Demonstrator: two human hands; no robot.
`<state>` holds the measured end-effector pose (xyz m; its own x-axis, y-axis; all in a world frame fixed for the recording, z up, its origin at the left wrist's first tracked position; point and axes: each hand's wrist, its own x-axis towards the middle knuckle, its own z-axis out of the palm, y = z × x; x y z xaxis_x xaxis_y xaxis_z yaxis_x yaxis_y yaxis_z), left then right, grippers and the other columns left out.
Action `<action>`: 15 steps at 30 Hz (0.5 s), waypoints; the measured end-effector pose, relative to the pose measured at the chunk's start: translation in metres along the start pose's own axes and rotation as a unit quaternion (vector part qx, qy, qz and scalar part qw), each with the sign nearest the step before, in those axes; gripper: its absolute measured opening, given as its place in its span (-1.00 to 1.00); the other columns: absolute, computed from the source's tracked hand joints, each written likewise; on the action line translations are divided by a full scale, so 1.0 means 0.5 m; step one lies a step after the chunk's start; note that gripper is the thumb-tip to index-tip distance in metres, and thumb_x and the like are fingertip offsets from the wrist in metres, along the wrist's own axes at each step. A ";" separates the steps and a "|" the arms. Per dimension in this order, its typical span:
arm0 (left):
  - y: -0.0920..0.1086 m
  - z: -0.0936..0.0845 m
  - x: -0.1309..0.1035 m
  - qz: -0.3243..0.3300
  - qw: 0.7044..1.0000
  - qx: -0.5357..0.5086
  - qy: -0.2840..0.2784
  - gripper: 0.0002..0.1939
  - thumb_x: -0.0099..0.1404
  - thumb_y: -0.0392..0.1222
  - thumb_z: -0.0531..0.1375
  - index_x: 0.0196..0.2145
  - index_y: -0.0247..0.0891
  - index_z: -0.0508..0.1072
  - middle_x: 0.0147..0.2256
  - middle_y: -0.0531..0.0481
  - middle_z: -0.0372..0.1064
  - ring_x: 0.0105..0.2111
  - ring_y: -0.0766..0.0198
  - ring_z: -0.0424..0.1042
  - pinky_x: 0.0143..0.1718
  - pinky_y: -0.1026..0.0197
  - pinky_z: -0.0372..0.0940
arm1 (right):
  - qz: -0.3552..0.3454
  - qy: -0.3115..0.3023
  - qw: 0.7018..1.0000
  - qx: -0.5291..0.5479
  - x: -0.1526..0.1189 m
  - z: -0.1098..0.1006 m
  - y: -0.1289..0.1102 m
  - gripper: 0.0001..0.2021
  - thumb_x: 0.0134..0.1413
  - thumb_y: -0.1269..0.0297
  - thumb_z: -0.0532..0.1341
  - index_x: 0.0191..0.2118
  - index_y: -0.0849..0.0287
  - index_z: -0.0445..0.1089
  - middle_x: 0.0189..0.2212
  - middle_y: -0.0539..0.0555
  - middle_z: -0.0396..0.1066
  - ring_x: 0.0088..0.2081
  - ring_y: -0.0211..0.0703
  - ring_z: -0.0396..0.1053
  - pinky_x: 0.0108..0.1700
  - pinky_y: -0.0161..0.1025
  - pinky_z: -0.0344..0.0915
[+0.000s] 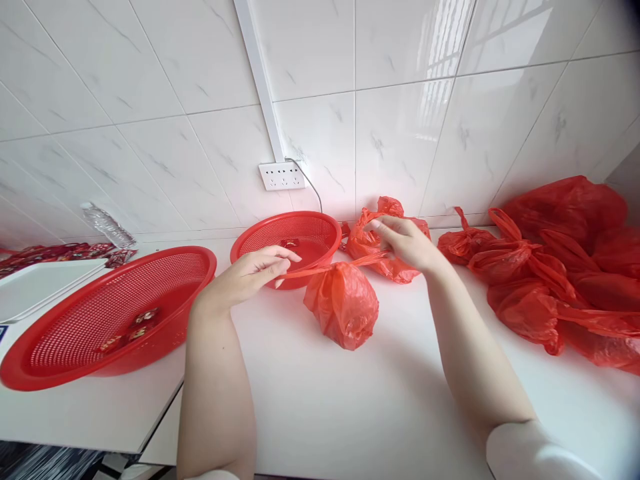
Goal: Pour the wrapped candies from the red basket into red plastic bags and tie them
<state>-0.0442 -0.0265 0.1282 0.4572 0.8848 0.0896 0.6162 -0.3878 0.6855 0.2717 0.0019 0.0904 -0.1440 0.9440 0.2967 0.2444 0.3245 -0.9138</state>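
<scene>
Across the white tabletops (340,413) we saw a large basket (150,287) at left, a smaller basket (300,230) far in the middle, red bags (523,313) at right.

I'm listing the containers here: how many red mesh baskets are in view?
2. The left basket stands beside a white tray; the middle basket stands near the tiled wall, partly behind the left hand. Others may be hidden.
</scene>
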 end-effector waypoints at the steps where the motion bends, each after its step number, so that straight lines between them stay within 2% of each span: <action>1: -0.001 -0.007 -0.006 -0.026 1.000 0.015 0.005 -0.58 0.31 0.19 0.04 -0.30 -0.16 0.51 -0.19 -0.08 0.49 -0.09 0.09 0.40 0.08 0.02 0.20 | 0.015 0.042 0.998 -0.034 0.002 -0.020 0.007 -0.57 0.12 -0.14 0.14 -0.31 0.19 0.42 -0.59 -0.07 0.14 -0.58 -0.33 0.11 -0.51 -0.32 0.10; 2: -0.004 -0.013 -0.012 -0.048 0.999 0.024 0.007 -0.56 0.32 0.21 0.02 -0.32 -0.16 0.51 -0.21 -0.08 0.50 -0.07 0.08 0.39 0.08 0.05 0.19 | 0.033 0.083 0.994 -0.068 0.003 -0.040 0.015 -0.57 0.13 -0.12 0.13 -0.30 0.20 0.44 -0.62 -0.07 0.12 -0.59 -0.32 0.10 -0.51 -0.31 0.08; 4: -0.009 -0.020 -0.018 -0.079 0.996 0.040 0.016 -0.49 0.31 0.25 -0.02 -0.49 -0.17 0.46 -0.21 -0.10 0.51 0.02 0.05 0.36 0.10 0.09 0.17 | 0.065 0.146 0.979 -0.129 0.004 -0.074 0.028 -0.58 0.15 -0.07 0.10 -0.28 0.22 0.48 -0.67 -0.07 0.10 -0.61 -0.30 0.11 -0.51 -0.29 0.07; 6: -0.013 -0.019 -0.015 -0.100 0.993 0.062 0.032 -0.44 0.27 0.30 -0.01 -0.59 -0.18 0.42 -0.25 -0.11 0.52 0.03 0.01 0.36 0.06 0.11 0.20 | 0.080 0.172 0.965 -0.184 0.004 -0.093 0.037 -0.57 0.15 -0.04 0.08 -0.28 0.22 0.50 -0.69 -0.06 0.12 -0.61 -0.25 0.14 -0.48 -0.27 0.09; 10: -0.014 -0.001 0.006 -0.109 0.988 0.105 0.038 -0.46 0.20 0.33 0.05 -0.56 -0.18 0.48 -0.42 -0.05 0.49 -0.15 0.02 0.45 -0.09 0.11 0.30 | 0.106 0.150 0.932 -0.311 0.003 -0.092 0.042 -0.60 0.15 -0.04 0.06 -0.30 0.17 0.49 -0.68 -0.03 0.17 -0.60 -0.21 0.14 -0.48 -0.24 0.07; 13: -0.012 0.008 0.015 -0.108 0.987 0.115 0.003 -0.50 0.16 0.30 0.09 -0.52 -0.17 0.52 -0.41 -0.02 0.49 -0.21 0.04 0.46 -0.14 0.13 0.31 | 0.112 0.108 0.913 -0.377 0.005 -0.078 0.043 -0.67 0.15 0.01 0.07 -0.31 0.12 0.46 -0.60 0.04 0.30 -0.54 -0.16 0.22 -0.47 -0.23 0.07; 15: -0.008 0.009 0.015 -0.109 0.987 0.116 -0.009 -0.54 0.16 0.28 0.11 -0.45 -0.14 0.56 -0.37 0.00 0.51 -0.21 0.05 0.46 -0.16 0.15 0.32 | 0.089 0.101 0.901 -0.413 0.007 -0.064 0.040 -0.72 0.16 0.09 0.08 -0.36 0.13 0.44 -0.52 0.11 0.36 -0.45 -0.10 0.29 -0.44 -0.23 0.08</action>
<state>-0.0405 -0.0195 0.1227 0.3075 0.9499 -0.0564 0.8304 -0.2389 0.5033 0.3069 0.0135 0.0819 0.1252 0.9496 0.2873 0.8882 0.0217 -0.4589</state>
